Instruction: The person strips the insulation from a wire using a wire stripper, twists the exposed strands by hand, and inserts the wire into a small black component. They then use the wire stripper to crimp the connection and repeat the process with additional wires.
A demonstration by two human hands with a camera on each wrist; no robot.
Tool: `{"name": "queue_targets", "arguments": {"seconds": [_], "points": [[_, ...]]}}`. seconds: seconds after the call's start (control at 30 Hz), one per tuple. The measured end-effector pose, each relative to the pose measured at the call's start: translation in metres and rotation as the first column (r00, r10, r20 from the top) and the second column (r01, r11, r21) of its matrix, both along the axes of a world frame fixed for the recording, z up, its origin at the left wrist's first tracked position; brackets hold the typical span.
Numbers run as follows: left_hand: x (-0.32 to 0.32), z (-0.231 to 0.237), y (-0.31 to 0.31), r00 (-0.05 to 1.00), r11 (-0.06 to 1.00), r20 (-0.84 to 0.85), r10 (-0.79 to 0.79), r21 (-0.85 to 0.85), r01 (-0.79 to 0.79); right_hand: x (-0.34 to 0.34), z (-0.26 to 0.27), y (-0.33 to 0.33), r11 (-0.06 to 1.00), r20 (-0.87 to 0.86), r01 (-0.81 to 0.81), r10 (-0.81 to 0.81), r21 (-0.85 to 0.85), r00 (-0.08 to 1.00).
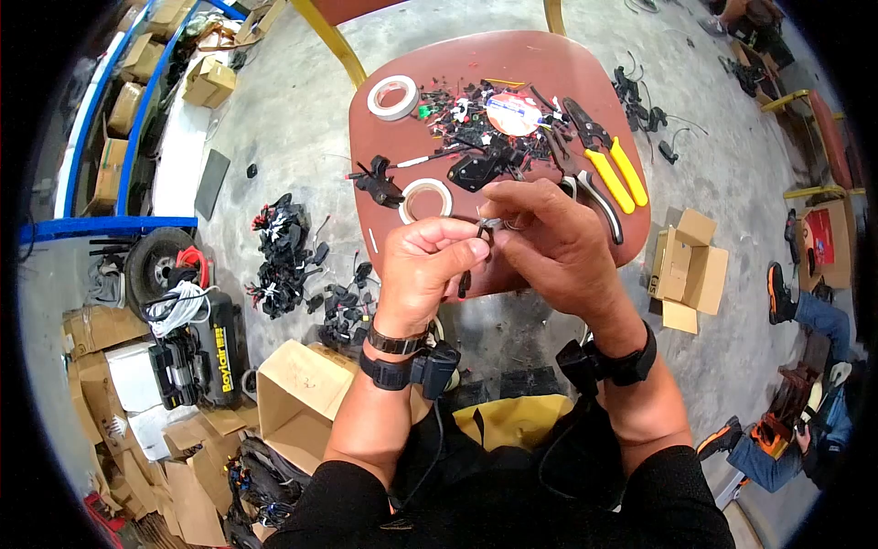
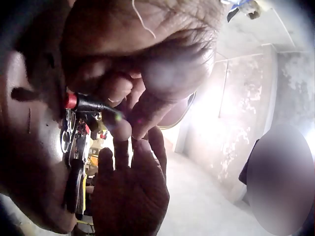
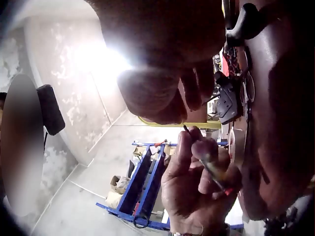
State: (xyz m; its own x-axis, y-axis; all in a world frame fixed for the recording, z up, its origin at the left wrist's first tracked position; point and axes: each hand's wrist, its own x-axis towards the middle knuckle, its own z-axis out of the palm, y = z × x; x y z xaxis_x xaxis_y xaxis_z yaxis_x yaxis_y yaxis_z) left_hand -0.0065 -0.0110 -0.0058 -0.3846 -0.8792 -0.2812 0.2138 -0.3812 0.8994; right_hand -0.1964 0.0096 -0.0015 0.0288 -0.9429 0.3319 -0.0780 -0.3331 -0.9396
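My left hand point(image 1: 416, 270) pinches a short black cable point(image 2: 91, 103) with a red end between thumb and fingers, over the front of a red-brown chair seat point(image 1: 389, 151). The cable's red end points away from the fingertips in both wrist views. Close against it, my right hand point(image 1: 567, 252) has thumb and forefinger drawn together at the cable's other end, where thin strands show. In the right wrist view the left hand point(image 3: 197, 196) holds the cable slantwise, its dark tip right at the right fingertips. The right hand's pinch is partly hidden by its own fingers.
On the seat lie a pile of small connector scraps point(image 1: 448, 114), black connector housings point(image 1: 480, 167), tape rolls point(image 1: 393, 98), yellow-handled cutters point(image 1: 615, 169) and dark-handled pliers point(image 1: 602, 206). Black parts point(image 1: 283, 252) cover floor at left. Open cardboard boxes point(image 1: 690, 265) stand on both sides; a seated person point(image 1: 786, 439) is at right.
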Motion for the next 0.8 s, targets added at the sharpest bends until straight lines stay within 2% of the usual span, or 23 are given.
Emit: {"name": "queue_targets", "arguments": {"seconds": [0.27, 0.37, 0.43, 0.53, 0.67, 0.8], "points": [[0.008, -0.004, 0.007, 0.996, 0.999, 0.077, -0.041, -0.026, 0.043, 0.003, 0.005, 0.008, 1.0, -0.065, -0.012, 0.011, -0.022, 0.998], [0.005, -0.005, 0.012, 0.999, 0.999, -0.004, -0.043, -0.014, 0.043, 0.003, 0.007, 0.01, 0.998, -0.103, -0.04, 0.035, -0.048, 0.994], [0.004, -0.002, 0.014, 1.0, 1.0, 0.003, -0.026, -0.009, 0.026, 0.003, 0.007, 0.011, 0.998, -0.119, -0.042, 0.037, -0.046, 0.992], [0.005, -0.002, 0.014, 0.999, 1.0, 0.047, -0.008, -0.016, 0.009, 0.005, 0.013, 0.014, 1.0, -0.07, -0.004, 0.004, 0.01, 0.998], [0.008, -0.001, 0.014, 0.993, 1.0, 0.116, -0.023, -0.007, 0.024, 0.006, 0.006, 0.011, 0.986, -0.22, 0.02, -0.056, -0.164, 0.974], [0.004, 0.003, 0.016, 0.998, 1.0, 0.065, -0.026, -0.007, 0.026, 0.004, 0.002, 0.008, 0.948, -0.376, -0.016, -0.11, -0.317, 0.92]]}}
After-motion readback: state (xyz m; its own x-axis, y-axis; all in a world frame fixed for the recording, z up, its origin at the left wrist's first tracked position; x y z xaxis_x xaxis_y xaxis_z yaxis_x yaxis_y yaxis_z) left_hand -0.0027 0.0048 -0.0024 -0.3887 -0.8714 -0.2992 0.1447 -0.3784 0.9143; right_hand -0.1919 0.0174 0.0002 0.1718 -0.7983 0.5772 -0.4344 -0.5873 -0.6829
